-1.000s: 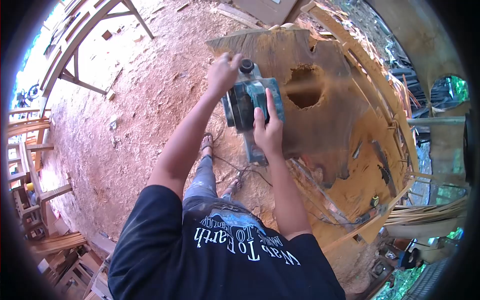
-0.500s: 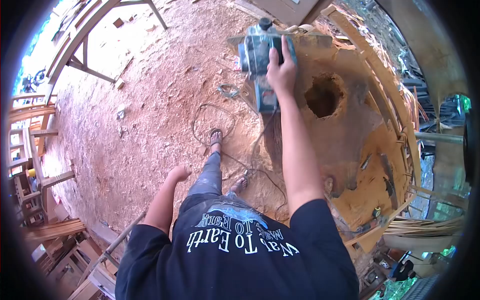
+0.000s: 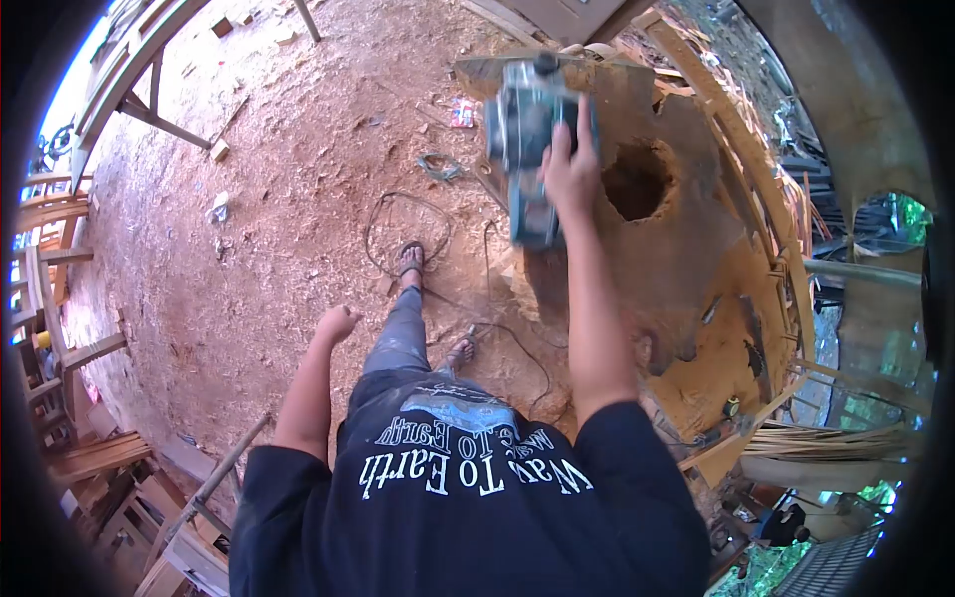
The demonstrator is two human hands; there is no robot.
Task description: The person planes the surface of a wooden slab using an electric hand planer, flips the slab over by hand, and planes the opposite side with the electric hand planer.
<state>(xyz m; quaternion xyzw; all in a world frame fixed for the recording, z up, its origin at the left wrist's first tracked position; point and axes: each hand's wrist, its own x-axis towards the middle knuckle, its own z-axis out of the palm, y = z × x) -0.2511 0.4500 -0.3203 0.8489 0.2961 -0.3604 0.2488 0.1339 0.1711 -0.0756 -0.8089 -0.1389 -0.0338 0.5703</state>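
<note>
My right hand (image 3: 571, 181) is wrapped round the handle of a teal electric planer (image 3: 525, 129), slightly blurred, at the left edge of a large brown wooden slab (image 3: 637, 279). The planer's underside is hidden, so I cannot tell whether it touches the wood. Close by on its right, a rough-edged dark hole (image 3: 640, 181) opens in the slab. My left hand (image 3: 338, 323) hangs at my side over the ground, fingers curled in, and nothing shows in it.
A dark power cord (image 3: 517, 343) winds over the chip-covered ground (image 3: 249, 289) near my feet, with a loop (image 3: 383, 224) round my front foot. A tape measure (image 3: 732, 406) lies on the slab's near right part. Wooden frames (image 3: 154, 109) stand on the left.
The planer has come back toward me and slightly right along the slab, my right hand still on it. My left hand stays low beside me. The whole view has shifted a little.
</note>
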